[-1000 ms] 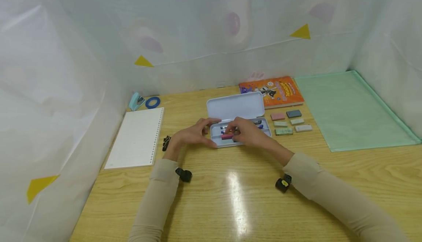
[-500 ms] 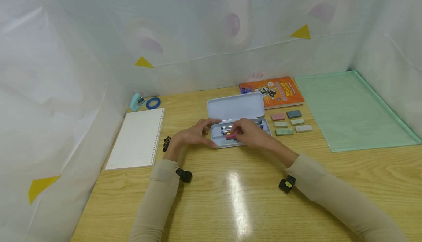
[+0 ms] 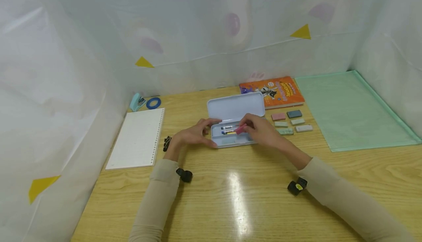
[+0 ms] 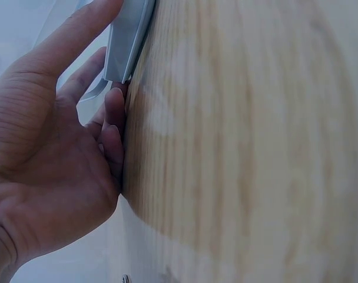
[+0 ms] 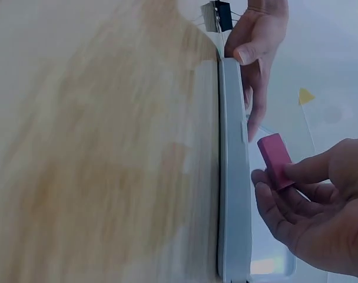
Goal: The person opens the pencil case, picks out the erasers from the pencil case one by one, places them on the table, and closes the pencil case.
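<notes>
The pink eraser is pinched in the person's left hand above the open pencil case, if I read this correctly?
Not quite: the right hand pinches the pink eraser above the open pencil case, as the right wrist view shows. The left hand only steadies the case's left end.

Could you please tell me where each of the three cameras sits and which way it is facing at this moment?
Head: above the desk, looking forward and down at the open pencil case; both forearms, left hand and right hand show.
Left wrist: under the left hand, looking along the wooden table at the case's end; palm and fingers show.
Right wrist: low beside the table, looking along the case's side; the right hand pinches a pink eraser.
Shared: the right wrist view also shows the left hand on the case.
</notes>
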Tool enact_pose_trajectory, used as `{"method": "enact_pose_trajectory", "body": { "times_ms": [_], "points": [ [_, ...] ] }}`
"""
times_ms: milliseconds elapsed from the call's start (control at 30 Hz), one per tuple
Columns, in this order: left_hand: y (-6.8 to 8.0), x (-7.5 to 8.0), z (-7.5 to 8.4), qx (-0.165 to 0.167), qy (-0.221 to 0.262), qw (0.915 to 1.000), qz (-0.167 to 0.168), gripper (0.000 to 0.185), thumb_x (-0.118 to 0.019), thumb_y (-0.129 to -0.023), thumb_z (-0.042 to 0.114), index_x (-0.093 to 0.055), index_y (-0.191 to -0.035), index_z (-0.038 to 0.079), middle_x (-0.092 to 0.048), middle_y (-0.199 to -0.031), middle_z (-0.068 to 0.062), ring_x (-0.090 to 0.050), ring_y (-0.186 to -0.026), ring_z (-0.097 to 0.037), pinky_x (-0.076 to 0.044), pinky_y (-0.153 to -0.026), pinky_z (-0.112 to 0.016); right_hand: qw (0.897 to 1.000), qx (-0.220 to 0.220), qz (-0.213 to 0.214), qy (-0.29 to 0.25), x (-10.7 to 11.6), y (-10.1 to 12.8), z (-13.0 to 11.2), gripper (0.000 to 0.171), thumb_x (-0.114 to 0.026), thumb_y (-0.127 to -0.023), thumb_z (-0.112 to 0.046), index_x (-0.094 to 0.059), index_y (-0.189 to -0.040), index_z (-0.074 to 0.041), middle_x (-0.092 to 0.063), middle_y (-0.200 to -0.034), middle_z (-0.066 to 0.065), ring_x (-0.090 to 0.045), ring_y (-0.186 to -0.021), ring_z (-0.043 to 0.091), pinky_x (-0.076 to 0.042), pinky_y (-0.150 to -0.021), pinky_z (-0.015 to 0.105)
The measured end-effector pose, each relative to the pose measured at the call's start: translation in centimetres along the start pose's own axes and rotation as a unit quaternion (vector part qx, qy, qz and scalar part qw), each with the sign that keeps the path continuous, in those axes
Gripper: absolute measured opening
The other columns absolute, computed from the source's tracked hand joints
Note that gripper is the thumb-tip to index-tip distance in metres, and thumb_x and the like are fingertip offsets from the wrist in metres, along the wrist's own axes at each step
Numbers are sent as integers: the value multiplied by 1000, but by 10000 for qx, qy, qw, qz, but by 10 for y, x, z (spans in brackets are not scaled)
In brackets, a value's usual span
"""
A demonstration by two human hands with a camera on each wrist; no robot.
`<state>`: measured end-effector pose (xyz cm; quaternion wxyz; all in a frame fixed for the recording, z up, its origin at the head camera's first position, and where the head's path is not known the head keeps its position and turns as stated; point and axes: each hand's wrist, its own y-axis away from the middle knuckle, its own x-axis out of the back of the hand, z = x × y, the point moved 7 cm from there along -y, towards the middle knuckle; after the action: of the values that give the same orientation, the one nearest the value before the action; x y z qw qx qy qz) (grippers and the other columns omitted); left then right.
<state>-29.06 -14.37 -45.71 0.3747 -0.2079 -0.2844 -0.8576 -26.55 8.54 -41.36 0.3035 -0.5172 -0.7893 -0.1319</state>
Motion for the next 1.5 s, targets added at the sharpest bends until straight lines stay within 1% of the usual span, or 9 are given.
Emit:
{"method": "enact_pose_trajectory", "body": {
  "times_ms": [233, 467, 567, 700, 800, 933, 1133, 1333, 1500],
  "points": [
    [-1, 1, 0, -1, -46, 10000, -11, 92, -89, -83, 31, -37, -159, 41, -37, -143, -7, -39, -125, -27, -36, -107, -47, 9995, -89, 154, -263, 29, 17, 16, 11, -63, -105, -11, -73, -109, -11, -71, -100, 8, -64, -80, 23, -50, -69, 28],
    [-2, 0, -2, -1, -1, 10000, -14, 92, -89, -83, 29, -37, -158, 40, -36, -142, -8, -38, -124, -27, -35, -107, -46, 9984, -227, 123, -494, 54, 38, 31, 13, -61, -105, -11, -74, -108, -10, -71, -98, 11, -66, -78, 27, -53, -66, 30],
    [-3, 0, -3, -13, 8, 10000, -3, 92, -89, -83, 29, -37, -158, 40, -36, -142, -8, -38, -124, -27, -35, -106, -45, 9967, -373, 163, -699, 65, 47, 39, 15, -61, -105, -11, -74, -110, -6, -72, -99, 15, -68, -81, 28, -57, -70, 32],
    [-2, 0, -3, -15, 25, 10000, -1, 92, -89, -83, 29, -37, -158, 41, -36, -142, -7, -38, -124, -27, -35, -107, -46, 9933, -682, 213, -913, 77, 58, 50, 22, -64, -105, -15, -71, -119, 0, -71, -111, 21, -71, -85, 23, -59, -74, 32],
    [-2, 0, -2, 12, 18, 10000, 6, 92, -89, -83, 31, -37, -158, 42, -36, -143, -7, -39, -125, -27, -35, -107, -47, 9929, -866, 241, -780, 85, 66, 59, 28, -66, -104, -20, -70, -123, 0, -70, -120, 19, -72, -89, 15, -57, -77, 27],
    [-1, 1, -3, 44, -18, 10000, 22, 92, -90, -83, 33, -37, -158, 43, -36, -144, -6, -39, -125, -27, -36, -107, -47, 9942, -964, 166, -458, 91, 74, 67, 27, -66, -104, -23, -71, -122, -3, -74, -116, 15, -71, -93, 11, -54, -78, 23],
    [-2, 0, -4, 30, -1, 10000, 25, 92, -90, -83, 32, -37, -158, 42, -36, -144, -6, -39, -125, -27, -36, -107, -47, 9935, -1104, -229, -185, 90, 82, 75, 23, -66, -104, -21, -72, -120, -5, -75, -115, 12, -70, -98, 8, -53, -76, 27],
    [-2, 0, -4, 42, 31, 10000, 36, 92, -90, -83, 31, -38, -158, 43, -36, -143, -7, -39, -124, -27, -36, -107, -47, 9958, -806, -370, -242, 88, 84, 71, 18, -67, -102, -13, -74, -116, -4, -74, -115, 15, -72, -95, 11, -53, -72, 28],
    [-2, 0, -4, 46, 65, 10000, 19, 91, -90, -83, 32, -38, -157, 43, -36, -144, -7, -39, -125, -28, -36, -108, -47, 9977, -582, -359, 3, 89, 84, 69, 15, -69, -101, -11, -76, -113, -5, -73, -113, 13, -68, -88, 11, -52, -67, 28]
  ]
}}
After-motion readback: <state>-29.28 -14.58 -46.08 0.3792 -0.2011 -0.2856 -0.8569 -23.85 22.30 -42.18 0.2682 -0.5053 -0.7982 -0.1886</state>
